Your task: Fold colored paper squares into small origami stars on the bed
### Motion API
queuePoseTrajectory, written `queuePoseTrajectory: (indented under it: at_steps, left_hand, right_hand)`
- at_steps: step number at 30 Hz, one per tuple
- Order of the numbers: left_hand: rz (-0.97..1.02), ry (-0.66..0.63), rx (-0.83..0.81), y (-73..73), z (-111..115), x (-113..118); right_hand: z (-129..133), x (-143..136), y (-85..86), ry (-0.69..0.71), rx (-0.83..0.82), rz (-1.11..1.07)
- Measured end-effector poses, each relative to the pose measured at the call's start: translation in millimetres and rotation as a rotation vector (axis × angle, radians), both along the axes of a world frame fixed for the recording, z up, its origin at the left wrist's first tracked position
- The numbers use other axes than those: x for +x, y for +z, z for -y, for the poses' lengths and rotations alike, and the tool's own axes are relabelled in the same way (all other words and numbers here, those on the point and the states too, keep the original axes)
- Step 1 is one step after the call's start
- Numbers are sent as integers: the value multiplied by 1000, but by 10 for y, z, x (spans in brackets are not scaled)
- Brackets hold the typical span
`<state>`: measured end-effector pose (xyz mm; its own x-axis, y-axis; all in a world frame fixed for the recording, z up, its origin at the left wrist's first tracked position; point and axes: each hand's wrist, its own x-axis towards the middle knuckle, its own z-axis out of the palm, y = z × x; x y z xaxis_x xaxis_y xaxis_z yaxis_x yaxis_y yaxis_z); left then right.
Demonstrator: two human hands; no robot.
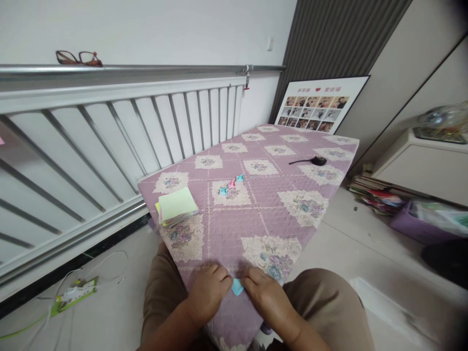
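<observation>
A small piece of light blue paper, folded to a point at the bottom, lies at the near end of the table. My left hand grips its left edge with closed fingers. At its right edge, my right hand pinches it too. Both hands cover parts of the paper. Farther up the cloth sit three little folded paper figures in a slanting row: a blue one, a pink one and another blue one. To their left lies a stack of coloured paper squares, pale green on top.
A purple flowered cloth covers the table. A black object with a thin strap lies at the far right. Glasses rest on a pipe above the radiator. A power strip and cables are on the left floor.
</observation>
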<state>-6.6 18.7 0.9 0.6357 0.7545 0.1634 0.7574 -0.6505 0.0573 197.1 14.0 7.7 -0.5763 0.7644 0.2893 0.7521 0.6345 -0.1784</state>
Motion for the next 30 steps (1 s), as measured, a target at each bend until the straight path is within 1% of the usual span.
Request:
queuePoseTrajectory:
  at_steps: [4, 10, 13, 17, 22, 25, 30]
  left_hand:
    - [-11, 9, 25, -4, 31, 1]
    - [-76, 34, 32, 49, 137, 34]
    - [-114, 34, 29, 104, 217, 37]
    - [-151, 28, 41, 150, 289, 30]
    - [-160, 36, 43, 124, 318, 31]
    - [-146, 42, 69, 92, 331, 37]
    - [-117, 50, 104, 31, 365, 29]
  right_hand:
    - [29, 12, -8, 6, -7, -7]
    - [74, 47, -50, 19, 58, -40]
    - [114, 61, -68, -9, 93, -59]
    - [180, 86, -57, -59, 79, -90]
    - [227, 115, -41, -135, 83, -97]
    - [262, 53, -35, -158, 118, -106]
    - [373, -140, -70, -67, 177, -37]
